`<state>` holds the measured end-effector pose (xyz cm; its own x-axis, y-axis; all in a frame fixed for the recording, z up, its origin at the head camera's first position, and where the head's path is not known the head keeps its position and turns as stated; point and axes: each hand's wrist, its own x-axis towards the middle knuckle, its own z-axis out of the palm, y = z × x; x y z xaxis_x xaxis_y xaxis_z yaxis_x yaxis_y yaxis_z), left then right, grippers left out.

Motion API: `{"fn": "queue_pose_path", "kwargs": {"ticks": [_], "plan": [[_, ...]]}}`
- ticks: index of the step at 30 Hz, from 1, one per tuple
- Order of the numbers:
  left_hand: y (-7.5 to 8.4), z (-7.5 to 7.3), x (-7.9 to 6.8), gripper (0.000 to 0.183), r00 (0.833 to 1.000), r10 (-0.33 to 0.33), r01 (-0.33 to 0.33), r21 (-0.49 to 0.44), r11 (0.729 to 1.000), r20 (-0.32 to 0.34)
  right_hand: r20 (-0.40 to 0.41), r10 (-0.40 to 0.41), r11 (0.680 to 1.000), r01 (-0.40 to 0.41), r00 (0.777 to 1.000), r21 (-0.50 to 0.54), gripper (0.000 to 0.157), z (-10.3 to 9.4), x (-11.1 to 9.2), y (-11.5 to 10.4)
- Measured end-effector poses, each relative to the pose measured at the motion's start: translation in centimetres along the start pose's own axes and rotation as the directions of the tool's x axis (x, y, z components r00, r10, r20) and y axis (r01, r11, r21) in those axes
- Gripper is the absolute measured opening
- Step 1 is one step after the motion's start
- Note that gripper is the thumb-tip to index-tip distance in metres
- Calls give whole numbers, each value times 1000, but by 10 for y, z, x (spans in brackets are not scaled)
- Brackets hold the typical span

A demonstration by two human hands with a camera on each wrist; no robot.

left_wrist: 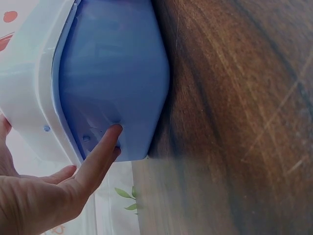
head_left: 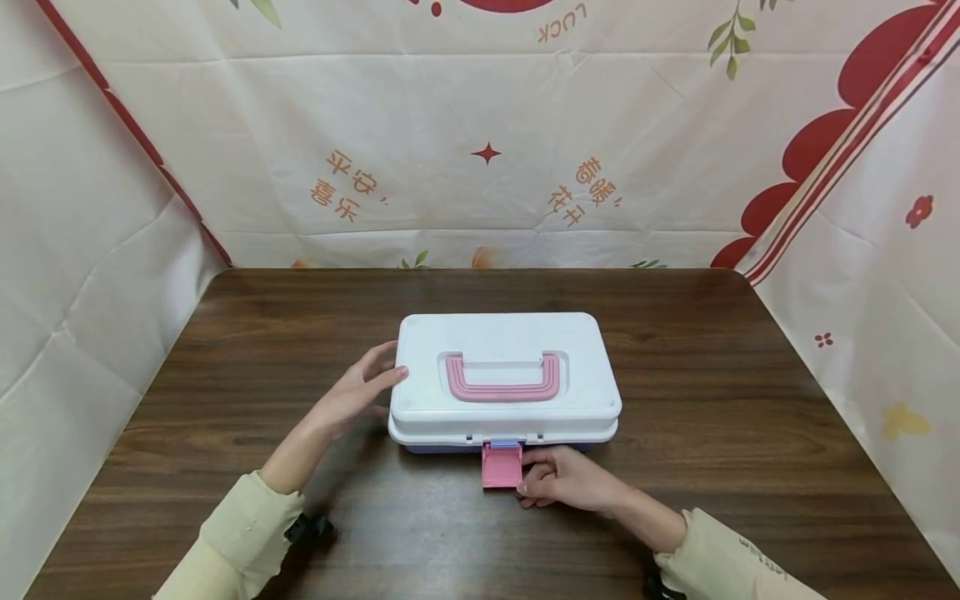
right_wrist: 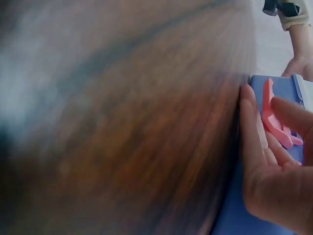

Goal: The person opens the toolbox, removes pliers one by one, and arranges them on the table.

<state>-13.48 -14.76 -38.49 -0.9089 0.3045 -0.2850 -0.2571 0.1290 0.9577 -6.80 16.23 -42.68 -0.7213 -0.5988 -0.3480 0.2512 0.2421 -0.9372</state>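
Observation:
A storage box with a white lid (head_left: 510, 333) and a blue base (left_wrist: 117, 68) sits on the table, lid down. Its pink carry handle (head_left: 504, 392) lies folded flat on top. At the front, the pink latch (head_left: 502, 467) sticks out toward me, swung away from the base. My left hand (head_left: 356, 396) steadies the box's left end, thumb on the lid edge and fairly straight fingers against the blue side (left_wrist: 102, 88). With thumb and fingers, my right hand (head_left: 566, 479) pinches the right edge of the latch, also seen in the right wrist view.
The brown wood-grain table (head_left: 697, 375) extends around the box on all sides. A white printed cloth (head_left: 450, 108) hangs behind its far edge and along both sides. Dark wrist devices (head_left: 311, 529) show at the cuffs.

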Motion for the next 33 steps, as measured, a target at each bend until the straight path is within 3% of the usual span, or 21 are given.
{"fn": "queue_pose_path", "kwargs": {"ticks": [6, 14, 16, 19, 21, 22, 23, 24, 25, 26, 28, 30, 31, 32, 33], "plan": [[-1, -1, 1, 67, 1000, 11, -11, -9, 1000, 8, -73, -52, 987, 40, 996, -154, 31, -1, 1, 1], [-1, -1, 0, 65, 1000, 10, -10, 0, 1000, 0, -130, -131, 925, 74, 983, -372, 20, 1, 1, 2], [-1, 0, -1, 66, 1000, 7, -7, 16, 1000, 0, -102, -141, 902, 85, 985, -423, 22, 0, -2, 1], [-2, 1, -3, 66, 1000, 17, -17, 47, 999, -1, 4, -179, 858, 158, 984, -488, 25, -1, -10, -5], [-3, 2, -5, 65, 999, 50, -50, 72, 996, 2, 77, -247, 827, 252, 966, -503, 25, -3, -16, -11], [-4, 2, -7, 64, 997, 83, -81, 109, 991, -7, 105, -304, 808, 315, 947, -498, 24, -4, -20, -14], [-5, 1, -8, 63, 992, 122, -118, 149, 982, -17, 117, -380, 780, 386, 917, -492, 22, -5, -23, -18], [-6, 1, -10, 61, 985, 171, -162, 194, 968, -30, 121, -475, 736, 469, 872, -488, 21, -6, -26, -22], [-7, 0, -11, 60, 971, 235, -219, 243, 945, -40, 122, -586, 665, 561, 801, -493, 21, -7, -28, -27], [-8, -1, -13, 60, 950, 307, -279, 293, 914, -52, 114, -695, 570, 641, 710, -513, 20, -8, -29, -33], [-10, -3, -16, 63, 886, 461, -399, 411, 820, -59, 92, -872, 341, 732, 480, -590, 19, -11, -31, -47], [-10, -6, -17, 70, 805, 592, -508, 493, 707, -20, 72, -961, 149, 722, 267, -675, 21, -16, -33, -60], [-11, -7, -18, 74, 765, 644, -551, 528, 646, 10, 65, -980, 84, 692, 186, -717, 24, -19, -33, -66], [-11, -7, -18, 78, 733, 679, -580, 559, 592, 41, 52, -989, 53, 655, 140, -754, 27, -22, -34, -70], [-12, -8, -18, 84, 707, 703, -602, 587, 541, 77, 41, -992, 45, 625, 122, -780, 31, -25, -35, -73]]}}
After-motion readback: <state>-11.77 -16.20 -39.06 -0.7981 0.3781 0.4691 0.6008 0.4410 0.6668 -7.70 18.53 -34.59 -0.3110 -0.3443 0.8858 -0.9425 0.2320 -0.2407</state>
